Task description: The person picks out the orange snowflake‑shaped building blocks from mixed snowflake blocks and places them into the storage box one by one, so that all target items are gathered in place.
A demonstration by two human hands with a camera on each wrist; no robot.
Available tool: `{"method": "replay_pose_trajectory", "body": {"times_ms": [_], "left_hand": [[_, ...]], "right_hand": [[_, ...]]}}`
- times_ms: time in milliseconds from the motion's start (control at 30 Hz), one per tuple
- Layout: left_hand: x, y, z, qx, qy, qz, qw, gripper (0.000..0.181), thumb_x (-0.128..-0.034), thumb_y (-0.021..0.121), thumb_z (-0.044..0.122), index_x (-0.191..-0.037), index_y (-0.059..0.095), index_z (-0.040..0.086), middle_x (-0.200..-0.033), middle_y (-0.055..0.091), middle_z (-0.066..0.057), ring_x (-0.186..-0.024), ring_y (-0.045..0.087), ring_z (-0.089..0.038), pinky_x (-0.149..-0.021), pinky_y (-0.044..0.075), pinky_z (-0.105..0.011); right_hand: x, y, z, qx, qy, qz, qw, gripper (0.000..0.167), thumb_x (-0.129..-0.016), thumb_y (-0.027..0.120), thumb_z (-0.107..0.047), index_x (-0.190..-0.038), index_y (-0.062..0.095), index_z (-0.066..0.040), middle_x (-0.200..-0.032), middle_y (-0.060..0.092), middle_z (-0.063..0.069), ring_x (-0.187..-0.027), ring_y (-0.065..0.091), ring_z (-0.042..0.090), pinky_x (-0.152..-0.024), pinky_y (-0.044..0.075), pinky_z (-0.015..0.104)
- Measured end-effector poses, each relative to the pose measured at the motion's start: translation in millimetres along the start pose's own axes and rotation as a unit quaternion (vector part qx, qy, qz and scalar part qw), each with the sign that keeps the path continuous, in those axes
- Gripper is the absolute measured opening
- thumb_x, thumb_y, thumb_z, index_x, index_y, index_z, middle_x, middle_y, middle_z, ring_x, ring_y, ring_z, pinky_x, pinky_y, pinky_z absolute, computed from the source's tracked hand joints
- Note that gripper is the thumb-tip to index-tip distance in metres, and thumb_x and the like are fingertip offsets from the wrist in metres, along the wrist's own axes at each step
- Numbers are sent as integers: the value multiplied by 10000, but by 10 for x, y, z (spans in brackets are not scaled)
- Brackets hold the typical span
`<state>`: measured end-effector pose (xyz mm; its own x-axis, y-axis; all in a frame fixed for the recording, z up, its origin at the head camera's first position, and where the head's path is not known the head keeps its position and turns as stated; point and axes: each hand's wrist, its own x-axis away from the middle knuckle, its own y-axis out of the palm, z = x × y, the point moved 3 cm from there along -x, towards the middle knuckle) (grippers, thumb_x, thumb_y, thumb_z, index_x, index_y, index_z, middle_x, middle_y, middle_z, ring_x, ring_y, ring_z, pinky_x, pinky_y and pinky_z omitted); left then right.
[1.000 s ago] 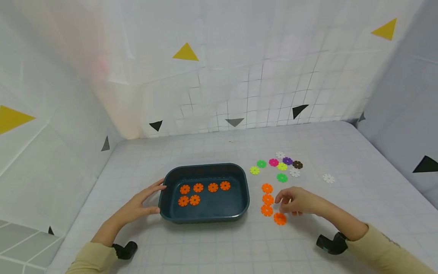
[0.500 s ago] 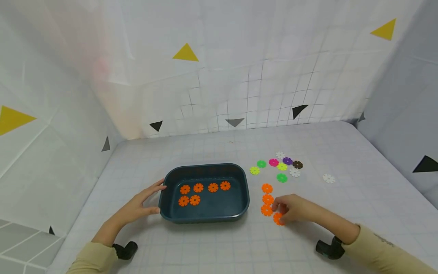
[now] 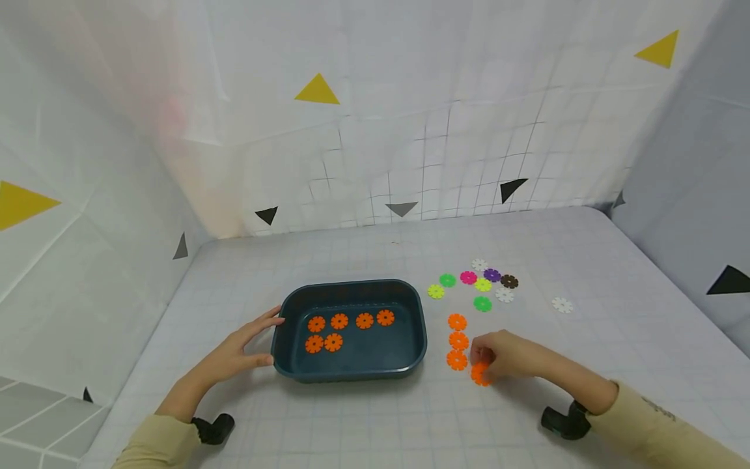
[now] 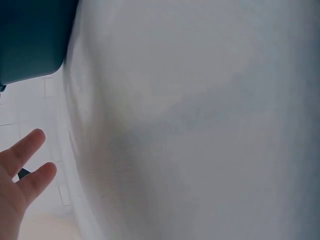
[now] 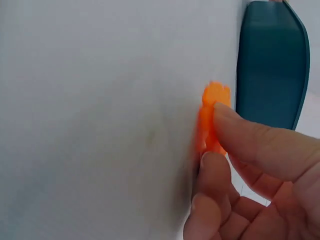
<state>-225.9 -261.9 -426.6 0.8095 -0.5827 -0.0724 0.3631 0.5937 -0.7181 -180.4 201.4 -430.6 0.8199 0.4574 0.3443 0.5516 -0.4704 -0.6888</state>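
A dark teal rectangular tub (image 3: 375, 374) stands on the table, with several orange notched discs (image 3: 333, 342) flat on its floor. My left hand (image 3: 234, 354) rests at the tub's left end, fingers spread and fairly straight against the rim. To the right of the tub, my right hand (image 3: 508, 355) pinches an orange notched disc (image 3: 480, 374) between thumb and fingers. In the right wrist view that orange disc (image 5: 217, 95) is tipped up by the thumb, close to the table. Beside this hand, three more orange discs (image 3: 457, 359) lie in a column.
Behind the right hand lie loose notched discs: green (image 3: 483, 304), yellow (image 3: 436, 292), pink (image 3: 469, 278), purple (image 3: 492, 275), brown (image 3: 510, 281) and white (image 3: 504, 296). One white disc (image 3: 562, 305) sits apart on the right. White sheeted walls (image 3: 375, 163) enclose the table.
My right hand has come down to the nearest orange disc, taken hold of it and shifted it slightly right. The left hand and the tub have stayed in place.
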Motion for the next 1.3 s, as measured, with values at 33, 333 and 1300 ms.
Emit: {"method": "replay_pose_trajectory", "body": {"times_ms": [33,333,1300], "left_hand": [[0,3,-3,5,-28,5,10000,640,-799,694,195,-1373,411,172,-1506,229,-109,-1333,236,-399,-949,237,-691],[11,-1,-9,-52,16,-28,10000,654,-800,694,190,-1383,397,163,-1507,219,-122,-1319,229,-448,-938,246,-693],[1,0,-16,-110,35,1,9999,638,-798,696,205,-1370,416,181,-1506,235,-90,-1343,234,-375,-954,243,-683]], "right_hand": [[-4,-11,12,-76,45,-52,9999,187,-728,720,-32,-801,584,-139,-698,496,-24,-673,455,141,-564,405,223],[-48,-153,134,-1444,476,-539,9869,83,-822,613,-68,-894,653,-78,-697,553,-2,-522,420,127,-493,370,215],[-416,-688,-420,-2310,101,-288,9725,327,-878,593,-160,-1135,581,42,-720,510,1,-527,397,112,-525,353,210]]}}
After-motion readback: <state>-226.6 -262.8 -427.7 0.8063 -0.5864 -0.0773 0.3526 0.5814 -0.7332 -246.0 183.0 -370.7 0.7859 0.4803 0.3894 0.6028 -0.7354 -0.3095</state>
